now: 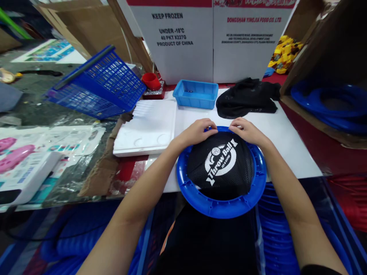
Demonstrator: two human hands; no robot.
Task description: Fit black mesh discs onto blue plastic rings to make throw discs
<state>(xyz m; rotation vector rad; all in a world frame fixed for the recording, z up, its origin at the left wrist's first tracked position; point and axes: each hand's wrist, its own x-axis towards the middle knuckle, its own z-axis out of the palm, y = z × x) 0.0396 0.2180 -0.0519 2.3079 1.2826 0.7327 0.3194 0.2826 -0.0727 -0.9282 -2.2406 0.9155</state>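
A round blue plastic ring [220,209] lies over the near edge of the white work surface, its front part overhanging. Inside it sits black mesh netting [197,164] printed in white with "Throw Ball". At the ring's far rim, my left hand [200,131] pinches the netting's edge against the plastic. My right hand [247,130] does the same a little to the right, fingers curled over the rim. Part of the near side of the ring shows a gap beside the mesh. Behind the right hand lies a heap of black mesh pieces [248,97].
A small light-blue tray [195,94] stands behind the ring. White foam board [146,131] and a tilted blue basket [100,86] are on the left. Blue rings fill a carton [315,57] at right; more stacked rings [276,233] lie below. A printed white carton [186,57] stands at the back.
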